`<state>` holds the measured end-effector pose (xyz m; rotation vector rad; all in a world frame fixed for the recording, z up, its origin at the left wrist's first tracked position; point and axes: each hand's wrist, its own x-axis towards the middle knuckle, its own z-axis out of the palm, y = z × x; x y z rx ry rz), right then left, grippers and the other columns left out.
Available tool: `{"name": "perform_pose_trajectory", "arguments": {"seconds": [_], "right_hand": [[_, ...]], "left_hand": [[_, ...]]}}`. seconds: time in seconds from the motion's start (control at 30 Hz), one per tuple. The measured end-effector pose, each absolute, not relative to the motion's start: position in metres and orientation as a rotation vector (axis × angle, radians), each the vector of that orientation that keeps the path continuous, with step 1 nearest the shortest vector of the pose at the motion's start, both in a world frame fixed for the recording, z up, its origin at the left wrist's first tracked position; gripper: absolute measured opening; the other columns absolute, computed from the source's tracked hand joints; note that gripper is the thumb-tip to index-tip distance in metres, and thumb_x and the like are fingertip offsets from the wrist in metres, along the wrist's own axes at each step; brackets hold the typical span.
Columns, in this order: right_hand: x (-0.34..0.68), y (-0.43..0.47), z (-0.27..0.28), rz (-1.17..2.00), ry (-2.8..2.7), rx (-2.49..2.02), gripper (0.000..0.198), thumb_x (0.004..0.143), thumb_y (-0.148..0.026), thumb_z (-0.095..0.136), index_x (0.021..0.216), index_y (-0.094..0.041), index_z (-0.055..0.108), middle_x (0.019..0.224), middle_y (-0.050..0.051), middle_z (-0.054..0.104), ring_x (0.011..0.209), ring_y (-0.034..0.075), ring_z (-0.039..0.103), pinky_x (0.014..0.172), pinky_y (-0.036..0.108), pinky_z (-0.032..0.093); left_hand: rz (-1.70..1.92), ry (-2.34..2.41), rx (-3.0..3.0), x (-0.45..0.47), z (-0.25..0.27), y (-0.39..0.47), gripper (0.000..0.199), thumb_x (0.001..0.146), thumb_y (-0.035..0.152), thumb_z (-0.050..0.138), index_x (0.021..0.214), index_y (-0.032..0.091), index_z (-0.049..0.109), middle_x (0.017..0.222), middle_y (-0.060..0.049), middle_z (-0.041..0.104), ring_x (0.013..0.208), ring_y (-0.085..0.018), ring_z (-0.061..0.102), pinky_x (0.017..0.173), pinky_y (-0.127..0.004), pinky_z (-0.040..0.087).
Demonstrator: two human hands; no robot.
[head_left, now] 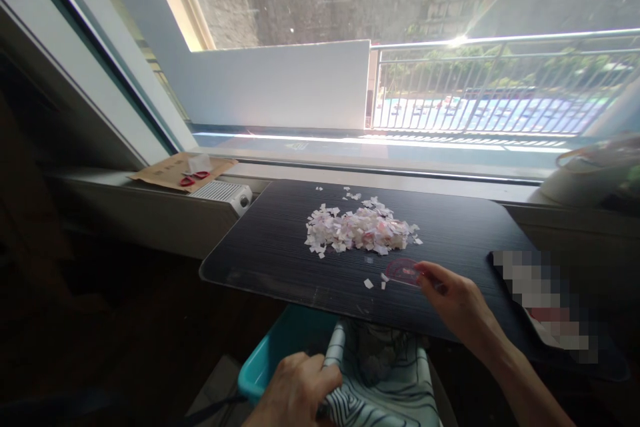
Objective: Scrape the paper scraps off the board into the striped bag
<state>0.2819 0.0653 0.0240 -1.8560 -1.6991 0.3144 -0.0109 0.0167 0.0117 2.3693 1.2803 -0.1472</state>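
My right hand pinches a pink see-through protractor by its right end, low over the dark table. A few loose paper scraps lie just left of the protractor. Behind it is a wide heap of torn white and pinkish paper scraps. Below the table's front edge, my left hand is closed on the rim of a pale bag with black line patterns. The bag's mouth faces up; its contents are too dim to make out.
A teal basin stands beside the bag, under the table edge. At the table's right lies a dark-edged flat thing, mostly blurred out. Red-handled scissors rest on a brown envelope on the sill, near a white radiator.
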Motion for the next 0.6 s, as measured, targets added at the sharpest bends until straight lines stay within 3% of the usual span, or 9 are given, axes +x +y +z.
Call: {"name": "perform_pose_trajectory", "arguments": {"seconds": [0.27,0.6], "right_hand": [[0.2804,0.0653,0.0272,0.26,-1.696,-1.905,0.036,0.085,-0.036,0.046,0.102,-0.018,0.072,0.079,0.006,0.076,0.063,0.019,0.067,0.061,0.027,0.05],[0.2869,0.059,0.0267,0.288,-1.672,-1.913,0.034,0.084,-0.036,0.048,0.102,-0.019,0.072,0.082,0.006,0.076,0.065,0.02,0.068,0.065,0.027,0.051]], "left_hand": [[-0.242,1.27,2.249,-0.0122,0.0124,0.019,0.019,0.069,0.019,0.071,0.084,0.022,0.061,0.09,0.0,0.062,0.089,-0.024,0.054,0.079,-0.032,0.037],[-0.25,1.258,2.267,-0.0108,0.0126,0.0207,0.021,0.067,0.018,0.073,0.083,0.022,0.061,0.089,0.0,0.062,0.088,-0.023,0.055,0.077,-0.031,0.037]]}}
